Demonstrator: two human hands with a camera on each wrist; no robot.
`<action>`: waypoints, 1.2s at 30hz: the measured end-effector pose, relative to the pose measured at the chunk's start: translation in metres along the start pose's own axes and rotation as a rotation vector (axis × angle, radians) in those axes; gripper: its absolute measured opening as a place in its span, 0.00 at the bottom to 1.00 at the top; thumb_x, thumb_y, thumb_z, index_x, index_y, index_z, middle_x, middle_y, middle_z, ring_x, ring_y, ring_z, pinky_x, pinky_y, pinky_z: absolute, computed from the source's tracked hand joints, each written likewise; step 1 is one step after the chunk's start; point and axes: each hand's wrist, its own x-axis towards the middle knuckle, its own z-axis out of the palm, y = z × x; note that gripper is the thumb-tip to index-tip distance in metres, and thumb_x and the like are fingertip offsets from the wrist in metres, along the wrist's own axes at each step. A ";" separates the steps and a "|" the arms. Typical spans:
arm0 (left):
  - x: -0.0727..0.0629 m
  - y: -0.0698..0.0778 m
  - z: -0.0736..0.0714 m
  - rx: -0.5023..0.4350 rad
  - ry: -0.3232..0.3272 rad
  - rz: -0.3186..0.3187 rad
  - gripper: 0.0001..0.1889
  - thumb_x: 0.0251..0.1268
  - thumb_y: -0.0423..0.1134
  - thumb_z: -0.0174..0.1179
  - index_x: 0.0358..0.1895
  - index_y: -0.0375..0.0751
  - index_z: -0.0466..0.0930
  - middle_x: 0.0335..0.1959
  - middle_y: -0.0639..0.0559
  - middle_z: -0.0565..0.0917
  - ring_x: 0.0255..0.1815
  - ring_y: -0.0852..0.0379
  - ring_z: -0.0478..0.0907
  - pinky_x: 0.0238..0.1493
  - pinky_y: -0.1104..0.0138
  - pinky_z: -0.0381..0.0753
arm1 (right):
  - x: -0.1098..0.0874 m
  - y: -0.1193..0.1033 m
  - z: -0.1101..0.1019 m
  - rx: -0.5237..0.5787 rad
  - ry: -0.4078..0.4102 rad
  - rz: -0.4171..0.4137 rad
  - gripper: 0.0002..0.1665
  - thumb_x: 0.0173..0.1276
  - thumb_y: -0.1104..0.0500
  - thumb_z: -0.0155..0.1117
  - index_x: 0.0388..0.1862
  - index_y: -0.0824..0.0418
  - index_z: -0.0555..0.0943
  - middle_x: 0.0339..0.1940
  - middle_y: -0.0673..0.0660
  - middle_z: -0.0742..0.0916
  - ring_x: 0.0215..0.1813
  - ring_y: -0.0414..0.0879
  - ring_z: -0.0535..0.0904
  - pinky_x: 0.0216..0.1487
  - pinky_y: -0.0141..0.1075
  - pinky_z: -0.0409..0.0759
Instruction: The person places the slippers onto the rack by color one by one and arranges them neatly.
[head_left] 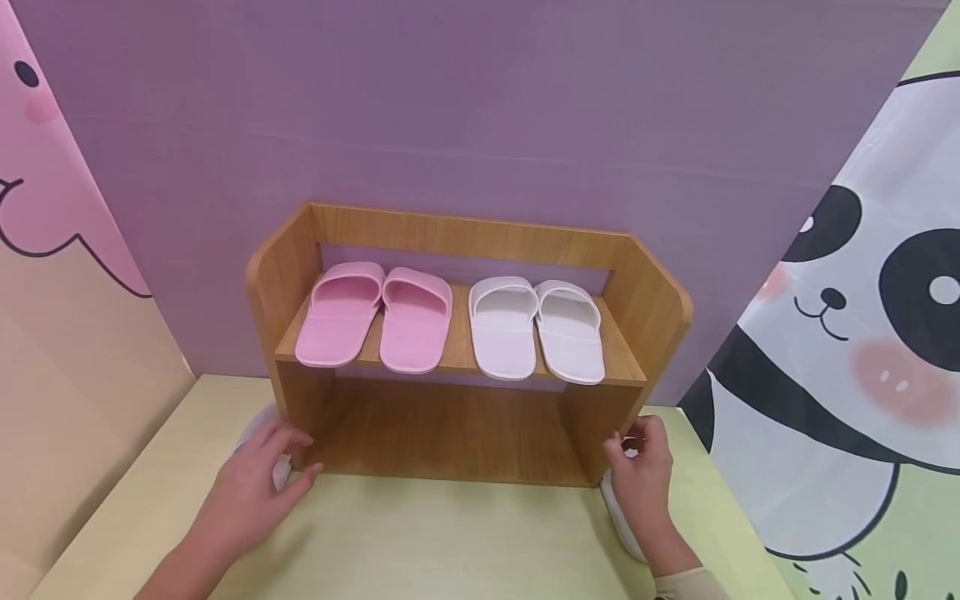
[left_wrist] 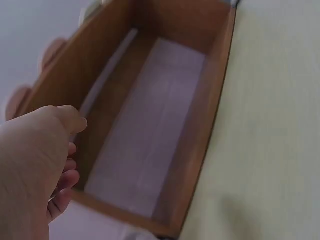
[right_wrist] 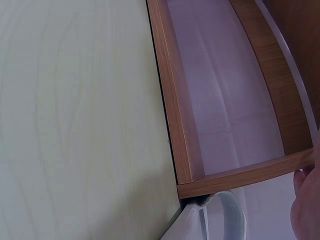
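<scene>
A small wooden shoe rack (head_left: pixel 465 429) stands on the pale tabletop. On its upper shelf sit a pair of pink slippers (head_left: pixel 415 329) and a pair of white slippers (head_left: pixel 504 333), toes to the back. My left hand (head_left: pixel 251 483) is by the lower front edge of the left side panel (left_wrist: pixel 120 212), thumb and fingers spread apart; contact with the panel is unclear. At the opposite end, my right hand (head_left: pixel 643 471) grips the front edge of the right side panel (right_wrist: pixel 250 172), fingertips against its outer face.
White footwear (head_left: pixel 281 472), mostly hidden, lies beside the rack's left side. Another white shoe or slipper (head_left: pixel 618 521) is on the right, partly behind my right wrist. A purple backdrop (head_left: pixel 480 108) rises behind the rack, with a panda-print panel (head_left: pixel 862 333) at the right.
</scene>
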 end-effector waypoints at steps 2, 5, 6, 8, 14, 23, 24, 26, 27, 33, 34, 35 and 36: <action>-0.004 -0.009 -0.001 0.009 0.011 -0.011 0.19 0.59 0.37 0.82 0.52 0.45 0.86 0.48 0.56 0.84 0.46 0.54 0.85 0.42 0.51 0.86 | 0.000 0.000 0.000 -0.003 -0.003 0.006 0.12 0.70 0.73 0.63 0.50 0.69 0.75 0.48 0.55 0.84 0.47 0.45 0.80 0.44 0.23 0.79; -0.010 -0.024 -0.003 0.027 0.025 -0.038 0.21 0.57 0.36 0.82 0.54 0.44 0.86 0.49 0.54 0.84 0.46 0.51 0.83 0.40 0.50 0.85 | 0.000 0.000 0.001 -0.005 -0.009 0.016 0.12 0.71 0.73 0.62 0.51 0.69 0.75 0.49 0.56 0.83 0.47 0.44 0.80 0.45 0.22 0.79; -0.012 -0.028 -0.004 0.030 0.027 -0.052 0.22 0.57 0.36 0.82 0.55 0.43 0.86 0.49 0.53 0.84 0.46 0.50 0.83 0.40 0.49 0.84 | 0.000 -0.001 0.001 -0.005 -0.010 0.020 0.12 0.71 0.73 0.62 0.51 0.68 0.75 0.49 0.57 0.83 0.47 0.44 0.79 0.45 0.22 0.79; -0.016 -0.037 -0.004 0.035 0.023 -0.082 0.23 0.57 0.36 0.82 0.57 0.41 0.86 0.51 0.49 0.84 0.48 0.47 0.83 0.43 0.47 0.84 | 0.000 -0.001 0.001 -0.010 -0.013 0.023 0.12 0.71 0.73 0.62 0.51 0.68 0.74 0.49 0.57 0.83 0.48 0.44 0.80 0.45 0.22 0.79; -0.027 -0.053 -0.005 0.074 -0.100 -0.269 0.34 0.63 0.47 0.80 0.65 0.30 0.80 0.57 0.29 0.80 0.57 0.28 0.79 0.52 0.33 0.81 | 0.001 -0.003 0.000 -0.007 -0.006 0.006 0.11 0.70 0.72 0.62 0.50 0.69 0.75 0.48 0.57 0.84 0.47 0.48 0.81 0.44 0.21 0.78; -0.035 -0.062 -0.007 0.142 -0.268 -0.446 0.49 0.62 0.62 0.78 0.72 0.26 0.71 0.61 0.19 0.71 0.59 0.20 0.74 0.45 0.31 0.83 | 0.001 -0.003 0.000 0.013 0.000 0.011 0.12 0.70 0.74 0.63 0.50 0.69 0.76 0.48 0.56 0.84 0.47 0.44 0.81 0.44 0.21 0.78; -0.036 -0.062 -0.007 0.146 -0.279 -0.445 0.50 0.62 0.63 0.78 0.73 0.25 0.71 0.62 0.19 0.71 0.59 0.20 0.74 0.45 0.32 0.83 | 0.001 -0.004 0.000 0.008 -0.001 0.015 0.12 0.70 0.73 0.63 0.51 0.68 0.76 0.49 0.56 0.84 0.46 0.43 0.80 0.44 0.21 0.79; -0.039 -0.063 -0.005 0.154 -0.296 -0.433 0.53 0.61 0.65 0.78 0.74 0.25 0.70 0.62 0.18 0.71 0.59 0.19 0.74 0.45 0.32 0.83 | 0.001 -0.004 0.000 0.006 -0.004 0.018 0.13 0.70 0.73 0.64 0.51 0.68 0.76 0.49 0.56 0.84 0.46 0.43 0.81 0.44 0.22 0.79; -0.040 -0.063 -0.004 0.160 -0.305 -0.424 0.53 0.60 0.66 0.78 0.73 0.24 0.70 0.62 0.18 0.71 0.58 0.19 0.74 0.44 0.32 0.83 | 0.001 -0.005 0.000 0.007 -0.008 0.019 0.12 0.70 0.73 0.63 0.51 0.68 0.76 0.49 0.56 0.84 0.46 0.43 0.81 0.44 0.22 0.79; -0.049 -0.067 -0.002 0.221 -0.375 -0.377 0.58 0.56 0.70 0.78 0.74 0.23 0.71 0.60 0.14 0.72 0.54 0.19 0.77 0.43 0.32 0.83 | 0.001 -0.004 0.001 0.008 -0.014 0.023 0.12 0.71 0.73 0.63 0.51 0.68 0.75 0.49 0.56 0.84 0.47 0.44 0.81 0.44 0.22 0.79; -0.051 -0.067 -0.002 0.227 -0.385 -0.375 0.58 0.56 0.71 0.78 0.74 0.23 0.71 0.60 0.15 0.72 0.55 0.19 0.76 0.44 0.31 0.82 | 0.001 -0.004 0.001 0.005 -0.014 0.024 0.12 0.71 0.73 0.63 0.51 0.68 0.76 0.49 0.56 0.84 0.47 0.44 0.80 0.44 0.22 0.79; -0.052 -0.068 -0.002 0.234 -0.395 -0.371 0.59 0.55 0.71 0.78 0.74 0.22 0.71 0.60 0.14 0.72 0.55 0.19 0.76 0.44 0.31 0.82 | 0.000 -0.004 0.001 0.003 -0.015 0.024 0.12 0.71 0.73 0.63 0.51 0.68 0.75 0.49 0.56 0.84 0.47 0.44 0.80 0.44 0.22 0.79; -0.054 -0.068 -0.002 0.239 -0.399 -0.370 0.59 0.55 0.71 0.78 0.74 0.22 0.71 0.59 0.15 0.73 0.56 0.19 0.75 0.45 0.30 0.81 | 0.000 -0.003 0.001 0.002 -0.017 0.026 0.12 0.72 0.73 0.63 0.51 0.68 0.75 0.49 0.56 0.84 0.47 0.43 0.80 0.44 0.22 0.79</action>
